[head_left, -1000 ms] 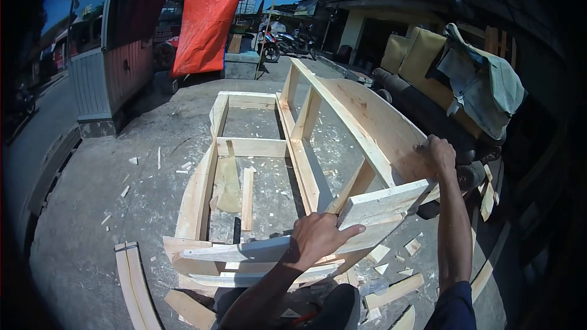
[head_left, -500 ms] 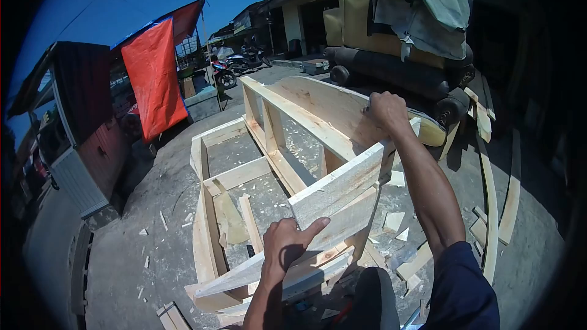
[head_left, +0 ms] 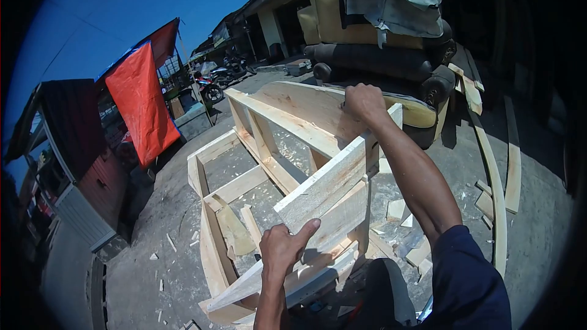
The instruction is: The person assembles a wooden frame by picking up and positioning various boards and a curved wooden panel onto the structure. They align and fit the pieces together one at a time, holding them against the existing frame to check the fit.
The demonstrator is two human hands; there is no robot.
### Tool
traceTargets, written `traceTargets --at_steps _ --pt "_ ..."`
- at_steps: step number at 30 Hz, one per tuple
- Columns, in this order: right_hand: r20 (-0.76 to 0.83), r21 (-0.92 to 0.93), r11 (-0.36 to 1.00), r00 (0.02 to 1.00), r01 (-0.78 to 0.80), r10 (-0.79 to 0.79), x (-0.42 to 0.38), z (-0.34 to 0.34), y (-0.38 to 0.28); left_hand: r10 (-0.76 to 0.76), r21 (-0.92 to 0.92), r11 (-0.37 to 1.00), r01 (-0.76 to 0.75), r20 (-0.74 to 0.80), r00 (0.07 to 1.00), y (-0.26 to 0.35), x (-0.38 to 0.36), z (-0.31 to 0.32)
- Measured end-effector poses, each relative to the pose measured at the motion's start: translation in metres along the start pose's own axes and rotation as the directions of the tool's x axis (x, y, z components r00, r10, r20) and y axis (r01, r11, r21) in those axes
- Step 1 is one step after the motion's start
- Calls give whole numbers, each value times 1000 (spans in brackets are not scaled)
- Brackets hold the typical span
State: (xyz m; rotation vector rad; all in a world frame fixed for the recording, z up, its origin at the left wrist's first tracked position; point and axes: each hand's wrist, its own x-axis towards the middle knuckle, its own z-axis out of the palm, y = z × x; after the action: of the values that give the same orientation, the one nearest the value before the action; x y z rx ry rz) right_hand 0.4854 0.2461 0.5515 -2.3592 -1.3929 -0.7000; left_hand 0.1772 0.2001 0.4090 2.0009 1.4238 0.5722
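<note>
A pale wooden sofa frame (head_left: 282, 174) made of nailed boards stands on the ground in front of me. My left hand (head_left: 284, 249) grips a near side board, its thumb lying along the board's face and its fingers curled over the edge. Farther off, my right hand (head_left: 365, 104) is closed over the top corner of the frame, beside the curved back panel (head_left: 306, 101). A wide rough plank (head_left: 324, 177) slants between the two hands. My fingers' undersides are hidden by the wood and by the hands themselves.
An old sofa (head_left: 373, 58) with a grey cover (head_left: 397, 0) stands behind the frame. Long wooden strips (head_left: 489, 189) and offcuts (head_left: 397, 209) lie on the right. At left are an orange tarp (head_left: 140, 104) and a stall (head_left: 85, 171); motorbikes (head_left: 223, 76) are parked beyond.
The view has tilted, so the frame and background sit slightly left and turned. Both hands stay on the frame in much the same places.
</note>
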Motion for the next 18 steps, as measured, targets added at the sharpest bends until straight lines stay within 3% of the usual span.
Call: traceTargets --at_steps 9,18 --pt "-42 2 1000 999 5 -5 -1 2 0 4 74 997 1 -59 998 3 -1 1" --pt "-22 15 1000 1000 9 -9 -3 -1 1 67 -14 998 -69 -115 991 -11 5 11"
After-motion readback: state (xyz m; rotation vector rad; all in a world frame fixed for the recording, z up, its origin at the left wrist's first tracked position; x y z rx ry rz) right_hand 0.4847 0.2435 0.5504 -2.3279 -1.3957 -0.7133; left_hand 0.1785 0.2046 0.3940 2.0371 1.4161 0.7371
